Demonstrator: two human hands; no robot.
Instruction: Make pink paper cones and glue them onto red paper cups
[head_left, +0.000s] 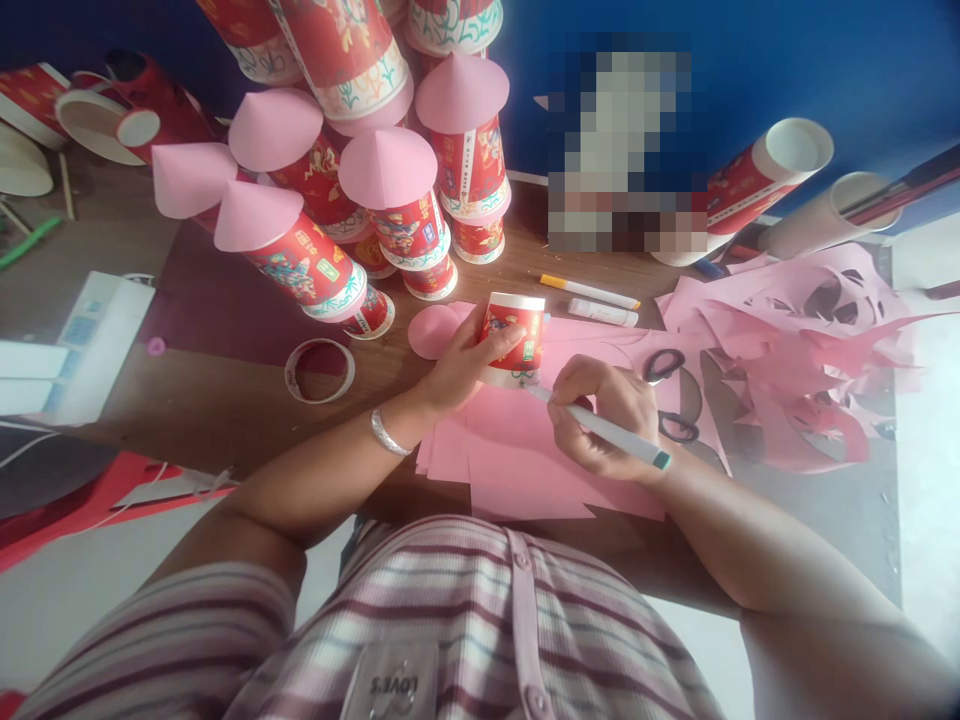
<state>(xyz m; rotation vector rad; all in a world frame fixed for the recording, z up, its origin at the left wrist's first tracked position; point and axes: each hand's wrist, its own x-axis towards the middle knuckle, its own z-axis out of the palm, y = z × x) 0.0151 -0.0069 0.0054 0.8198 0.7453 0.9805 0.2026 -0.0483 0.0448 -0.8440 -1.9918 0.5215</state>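
Observation:
My left hand (476,360) is wrapped round a red paper tube (531,325) with white bands at both ends and coloured pictures on its side. Green marks show on its lower white band. In my right hand (604,415) is a marker pen (619,437), white with a green end. Its tip meets or nearly meets that lower band. Under both hands lie pink paper sheets (525,475). A pair of scissors (667,365) with dark handles rests just right of my right hand, and a small pink cone (433,332) is beside my left hand.
Several red tubes with pink cone tops (388,168) stand stacked at the back left. Before them lies a tape roll (319,371). A yellow pen (590,291) and a white capped stick (602,312) lie behind my hands. Cut pink scraps (817,350) heap up at right.

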